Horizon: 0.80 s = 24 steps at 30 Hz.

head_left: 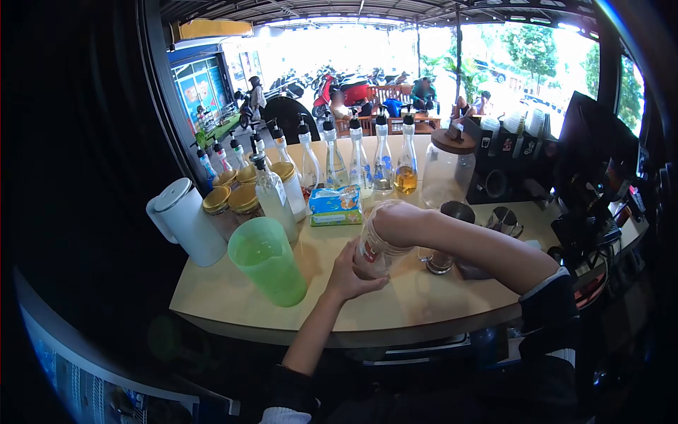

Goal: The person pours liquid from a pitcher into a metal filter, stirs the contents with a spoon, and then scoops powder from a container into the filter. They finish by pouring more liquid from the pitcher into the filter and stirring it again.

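Note:
My left hand (346,274) is wrapped round the lower part of a clear jar (371,249) with a red label. The jar leans a little above the front of the counter. My right hand (395,222) reaches down into its mouth, and those fingers are hidden or blurred behind the clear wall. To the left of my left hand stands a green translucent pitcher (267,263). Behind the jar lies a blue and green tissue pack (336,206). Just right of the jar, partly under my right forearm, is a glass mug (439,263).
A row of pump bottles (355,159) lines the counter's back. A white jug (189,222), gold-lidded jars (244,201) and a glass bottle (274,194) stand left. A wooden-lidded jar (448,173), metal cups (503,220) and a black cup holder (505,145) are right. People sit outside.

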Available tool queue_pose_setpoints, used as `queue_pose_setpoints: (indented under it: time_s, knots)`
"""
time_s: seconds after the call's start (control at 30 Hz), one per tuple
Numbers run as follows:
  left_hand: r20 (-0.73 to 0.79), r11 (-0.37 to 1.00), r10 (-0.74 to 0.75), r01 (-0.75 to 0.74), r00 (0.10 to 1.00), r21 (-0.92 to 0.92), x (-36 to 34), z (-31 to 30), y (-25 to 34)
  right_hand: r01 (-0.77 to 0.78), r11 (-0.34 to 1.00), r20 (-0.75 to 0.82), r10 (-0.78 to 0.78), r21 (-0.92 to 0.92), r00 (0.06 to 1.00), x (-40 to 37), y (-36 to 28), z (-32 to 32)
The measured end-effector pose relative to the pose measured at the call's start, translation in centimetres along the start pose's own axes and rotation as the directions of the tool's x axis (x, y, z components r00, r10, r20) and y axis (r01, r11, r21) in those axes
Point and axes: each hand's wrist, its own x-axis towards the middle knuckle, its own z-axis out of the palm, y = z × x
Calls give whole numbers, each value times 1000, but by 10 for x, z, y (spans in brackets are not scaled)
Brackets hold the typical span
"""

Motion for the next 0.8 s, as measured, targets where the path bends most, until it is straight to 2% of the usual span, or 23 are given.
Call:
queue_pose_setpoints:
  time_s: [0.2, 0.27, 0.3, 0.37, 0.4, 0.5, 0.63, 0.77, 0.8]
  knots:
    - [-32, 1000, 5, -4, 999, 12, -4, 3, -6, -39, 999, 106, 40, -10, 994, 4, -3, 0]
    - [-39, 999, 23, -22, 999, 31, -4, 4, -10, -80, 996, 245, 87, -38, 966, 5, -8, -8]
    - [-34, 1000, 17, -16, 999, 27, -4, 4, -7, -82, 996, 250, 87, -32, 964, 4, -8, -9]
    - [-22, 1000, 16, -15, 1000, 19, -3, 2, -4, -80, 995, 169, 70, 56, 983, 2, -7, -11]
    - [-26, 1000, 22, -22, 999, 17, -3, 2, -5, -123, 989, 154, 109, 84, 982, -2, -10, -17]
    - [-42, 999, 38, -37, 998, 39, -2, 4, -6, -127, 985, 90, 117, 113, 989, -14, -11, -28]
    - [-32, 1000, 5, -4, 999, 18, -3, 4, -5, -74, 986, 77, 63, 153, 995, -10, -2, -12]
    - [-24, 1000, 7, -7, 1000, 25, -3, 4, -4, -85, 975, 55, 75, 204, 996, -12, -2, -5]
    - [-22, 1000, 8, -8, 1000, 23, -3, 4, -5, -102, 973, 108, 81, 206, 991, -14, -4, -12]
